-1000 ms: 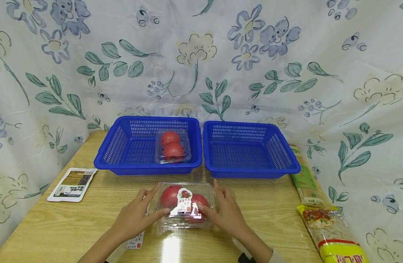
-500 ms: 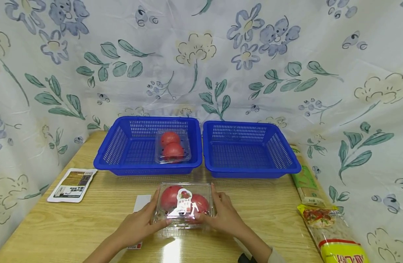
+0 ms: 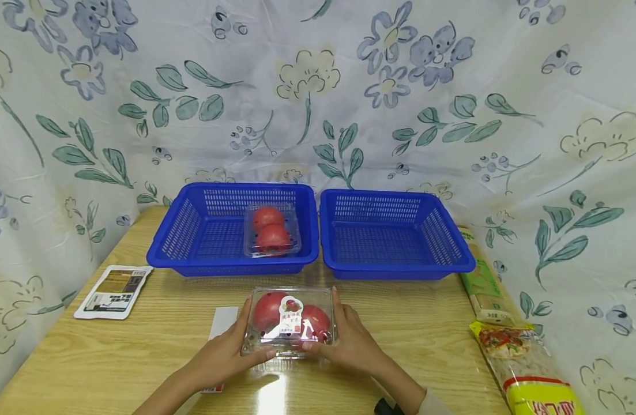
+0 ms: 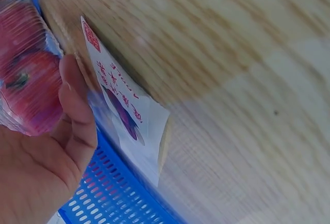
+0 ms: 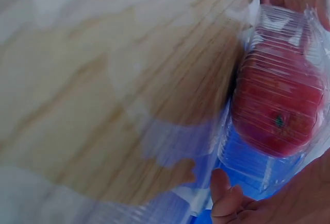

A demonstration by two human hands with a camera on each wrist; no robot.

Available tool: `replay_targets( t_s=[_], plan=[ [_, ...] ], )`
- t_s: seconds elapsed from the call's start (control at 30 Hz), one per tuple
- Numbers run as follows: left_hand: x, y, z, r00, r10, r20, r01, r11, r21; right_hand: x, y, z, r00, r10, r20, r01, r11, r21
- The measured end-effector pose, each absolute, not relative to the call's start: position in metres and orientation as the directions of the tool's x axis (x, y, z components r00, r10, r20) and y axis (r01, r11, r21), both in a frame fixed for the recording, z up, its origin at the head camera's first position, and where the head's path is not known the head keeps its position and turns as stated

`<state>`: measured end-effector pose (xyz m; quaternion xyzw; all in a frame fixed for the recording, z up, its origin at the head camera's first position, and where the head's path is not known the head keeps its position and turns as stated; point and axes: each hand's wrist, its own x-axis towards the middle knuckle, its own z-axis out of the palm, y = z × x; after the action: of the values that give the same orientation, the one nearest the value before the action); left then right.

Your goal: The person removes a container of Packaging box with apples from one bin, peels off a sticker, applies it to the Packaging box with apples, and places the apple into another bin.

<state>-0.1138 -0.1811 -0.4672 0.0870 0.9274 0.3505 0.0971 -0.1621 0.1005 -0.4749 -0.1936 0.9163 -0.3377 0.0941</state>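
Observation:
A clear plastic box of tomatoes [image 3: 290,317] with a white label on its lid lies before me in the head view, two red tomatoes inside. My left hand [image 3: 221,354] grips its left end, thumb along the near edge. At the right end my right hand [image 3: 355,341] holds it the same way, fingers along the side. In the left wrist view, the left hand [image 4: 49,157] curls beside the tomatoes. The right wrist view has the right hand [image 5: 258,203] at the ribbed wall of the box [image 5: 278,90]. Whether the box touches the table cannot be told.
Behind the box stand two blue baskets, the left basket [image 3: 209,266] with another tomato box [image 3: 273,230] in it, the right basket [image 3: 380,245] bare inside. A white card [image 3: 224,321] lies by my left hand. Packets [image 3: 114,292] lie left, noodle bags [image 3: 530,366] right.
Both hands have closed in from spread fingers to a grip on the ends of the tomato box. The thumbs have moved down to its near edge. More of the white card shows.

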Motion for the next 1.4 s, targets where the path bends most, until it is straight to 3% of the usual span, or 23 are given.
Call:
replay_targets(
  t_s=[0.47, 1.03, 1.4],
  plan=[
    [-0.113, -0.180, -0.472, -0.964, 0.253, -0.082, 0.111, 0.662, 0.741, -0.163, 0.099, -0.475, -0.893, -0.448, -0.027, -0.330, 0.697, -0.636],
    [-0.109, -0.171, -0.473, -0.968, 0.246, 0.056, 0.196, 0.591, 0.783, -0.156, 0.094, -0.475, -0.896, -0.442, 0.047, -0.258, 0.430, -0.865],
    [-0.110, -0.171, -0.462, -0.966, 0.249, 0.072, 0.206, 0.569, 0.796, -0.154, 0.096, -0.469, -0.918, -0.396, 0.026, -0.168, 0.328, -0.930]
  ],
)
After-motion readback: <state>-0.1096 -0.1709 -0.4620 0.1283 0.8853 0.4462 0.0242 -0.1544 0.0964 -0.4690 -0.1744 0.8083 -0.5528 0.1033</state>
